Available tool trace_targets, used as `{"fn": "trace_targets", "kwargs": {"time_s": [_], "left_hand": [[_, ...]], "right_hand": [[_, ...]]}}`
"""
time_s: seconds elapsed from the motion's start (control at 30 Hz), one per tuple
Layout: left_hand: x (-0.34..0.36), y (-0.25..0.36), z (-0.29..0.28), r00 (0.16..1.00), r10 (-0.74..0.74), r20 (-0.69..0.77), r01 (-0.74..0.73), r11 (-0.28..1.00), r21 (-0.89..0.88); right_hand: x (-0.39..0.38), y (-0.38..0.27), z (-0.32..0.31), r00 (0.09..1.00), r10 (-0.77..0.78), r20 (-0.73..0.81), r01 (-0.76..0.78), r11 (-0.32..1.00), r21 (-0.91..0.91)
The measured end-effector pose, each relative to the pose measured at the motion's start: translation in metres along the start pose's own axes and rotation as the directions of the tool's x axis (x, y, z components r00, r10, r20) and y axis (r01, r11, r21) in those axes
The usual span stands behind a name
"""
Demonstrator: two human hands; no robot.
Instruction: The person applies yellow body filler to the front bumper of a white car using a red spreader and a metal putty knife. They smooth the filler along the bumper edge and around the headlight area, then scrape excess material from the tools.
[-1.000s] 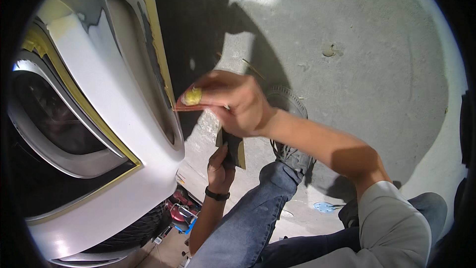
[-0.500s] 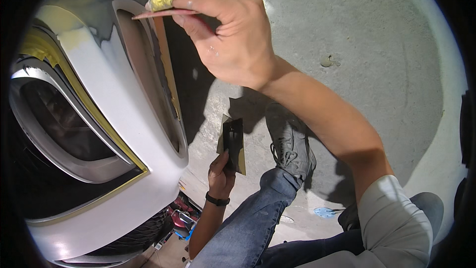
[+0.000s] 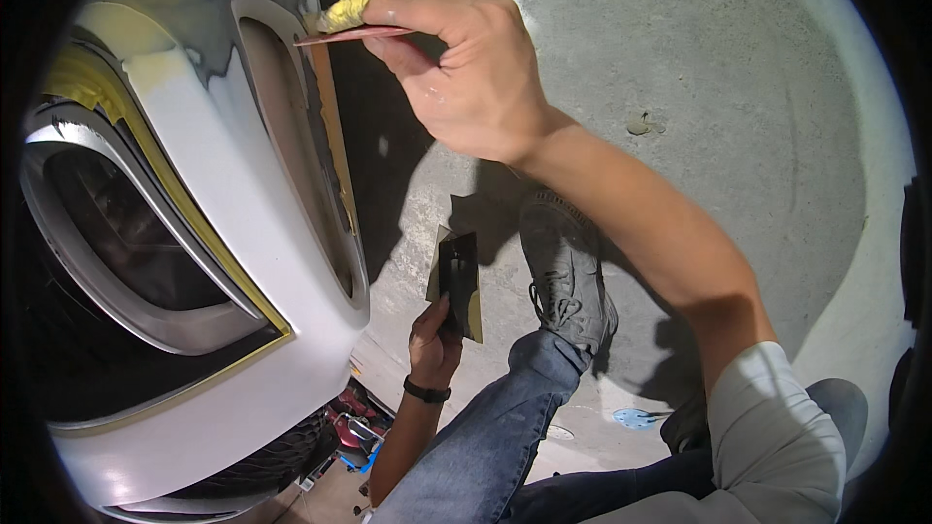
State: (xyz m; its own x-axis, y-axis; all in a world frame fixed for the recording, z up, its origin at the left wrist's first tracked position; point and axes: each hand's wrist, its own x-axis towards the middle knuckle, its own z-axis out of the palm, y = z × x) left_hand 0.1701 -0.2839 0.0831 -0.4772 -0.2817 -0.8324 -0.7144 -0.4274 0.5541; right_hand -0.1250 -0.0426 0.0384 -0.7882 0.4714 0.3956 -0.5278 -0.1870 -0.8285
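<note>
I'm watching the right hand point(image 3: 481, 68) pinching a thin red strip point(image 3: 357, 35) at the edge of the white bumper point(image 3: 228, 184); I cannot tell whether they're touching. The left hand point(image 3: 434, 349) is gripping a dark flat plate point(image 3: 459, 277) over the floor point(image 3: 738, 194).

- We can read no lettering, number, brand or sign, taking the grey shoe point(image 3: 563, 277) as our landmark.
- Left of the shoe, the flat black-and-tan plate point(image 3: 460, 281) shows us nothing legible.
- Up and left of it, the same goes for the thin red piece point(image 3: 361, 35).
- Down and right of it, the pale blue disc point(image 3: 636, 418) is too small for us to read.
</note>
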Motion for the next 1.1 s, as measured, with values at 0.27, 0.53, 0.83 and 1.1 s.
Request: {"fn": "trace_targets", "kwargs": {"time_s": [0.27, 0.53, 0.83, 1.1], "left_hand": [[-0.001, 0.002, 0.001, 1.0, 0.016, 0.022, -0.016, 0.999, 0.032], [-0.001, 0.003, -0.005, 0.999, 0.001, 0.037, -0.001, 1.0, 0.009], [-0.002, 0.003, -0.006, 1.0, 0.018, -0.007, -0.018, 1.0, -0.007], [-0.003, 0.001, 0.009, 0.998, 0.059, -0.001, -0.059, 0.998, -0.023]], "right_hand": [[0.006, 0.001, -0.003, 0.998, 0.022, 0.052, -0.031, 0.983, 0.179], [-0.051, -0.007, 0.016, 0.997, -0.029, -0.072, 0.032, 0.999, 0.042], [-0.121, -0.038, 0.014, 0.986, 0.129, 0.103, -0.144, 0.978, 0.15], [-0.137, -0.047, 0.01, 0.966, 0.122, 0.228, -0.155, 0.979, 0.134]]}}
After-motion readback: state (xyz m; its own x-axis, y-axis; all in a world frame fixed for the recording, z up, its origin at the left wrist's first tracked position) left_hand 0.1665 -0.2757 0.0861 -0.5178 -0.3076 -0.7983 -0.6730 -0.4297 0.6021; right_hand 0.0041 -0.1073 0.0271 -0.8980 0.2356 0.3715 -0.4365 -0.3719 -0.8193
